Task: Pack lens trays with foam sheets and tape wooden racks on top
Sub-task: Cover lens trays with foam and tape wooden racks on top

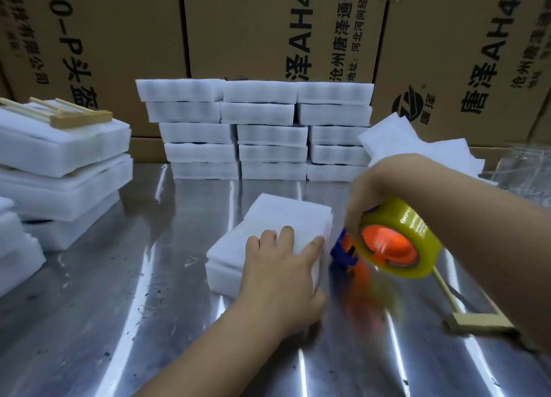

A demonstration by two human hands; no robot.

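A white foam-wrapped lens tray pack (277, 217) lies in the middle of the steel table (125, 292). My left hand (283, 265) rests on its near right corner, fingers spread flat on the foam and thumb down the side. Just to the right, my right hand (366, 193) grips a tape dispenser (393, 241) with a yellowish tape roll, orange hub and blue frame. Its blue nose sits close to the pack's right edge and is blurred. A wooden rack (474, 319) lies on the table at the right, partly hidden by my right forearm.
Several foam packs (256, 128) are stacked in three columns at the back, against cardboard boxes (268, 23). More foam packs pile up at the left, the top one bearing a wooden rack (65, 113). Loose foam sheets (411, 140) and clear plastic (524, 170) lie at the back right.
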